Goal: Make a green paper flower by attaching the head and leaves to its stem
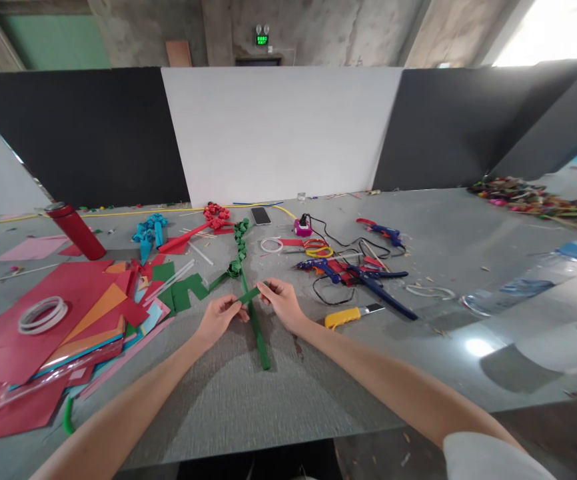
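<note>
Between my two hands a short green paper strip (pixel 250 295) is stretched, pinched at its lower left end by my left hand (pixel 223 315) and at its upper right end by my right hand (pixel 282 303). Beneath it, a long green paper stem (pixel 258 337) lies on the grey table (pixel 288 413), its lower end toward me. Curled green paper pieces (pixel 241 243) run up from the stem's top, with a green paper flower (pixel 234 269) beside it. Cut green paper (pixel 182 291) lies left of the stem.
Coloured paper sheets (pixel 13 307), tape rolls (pixel 42 315) and a red bottle (pixel 76 230) are at left. At right lie glue guns (pixel 318 267), dark blue pliers (pixel 383 293), a yellow cutter (pixel 343 317) and a plastic bottle (pixel 528 280). A phone (pixel 261 216) is farther back.
</note>
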Motion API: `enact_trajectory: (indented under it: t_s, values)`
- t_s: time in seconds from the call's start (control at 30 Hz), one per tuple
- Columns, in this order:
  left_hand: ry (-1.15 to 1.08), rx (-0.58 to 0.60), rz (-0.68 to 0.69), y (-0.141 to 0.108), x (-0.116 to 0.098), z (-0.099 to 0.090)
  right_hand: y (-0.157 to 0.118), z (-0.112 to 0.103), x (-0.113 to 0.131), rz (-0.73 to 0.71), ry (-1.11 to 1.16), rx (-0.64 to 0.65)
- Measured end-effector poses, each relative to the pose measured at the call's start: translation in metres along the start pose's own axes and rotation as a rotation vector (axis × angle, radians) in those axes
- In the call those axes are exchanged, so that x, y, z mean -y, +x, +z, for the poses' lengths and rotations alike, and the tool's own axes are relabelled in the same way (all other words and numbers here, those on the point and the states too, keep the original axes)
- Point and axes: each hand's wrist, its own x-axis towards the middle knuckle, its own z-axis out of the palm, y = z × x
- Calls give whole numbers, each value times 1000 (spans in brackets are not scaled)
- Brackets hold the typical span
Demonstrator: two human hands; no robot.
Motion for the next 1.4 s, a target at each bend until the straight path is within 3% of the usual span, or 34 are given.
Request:
enact_trajectory:
  t_s: [0.1, 0.27, 0.5, 1.4]
  values:
    - [24, 29, 1, 1, 2, 0, -1, 1, 0, 5, -18, 47]
    - [16, -28, 12, 3, 2, 0, -2, 2, -2, -18, -53, 49]
    - [-219, -156, -73, 6, 3, -3, -2, 2, -1, -38, -82, 10]
    - [-384, -143, -45, 5, -1, -7, -5, 3, -2, -12, 35, 86]
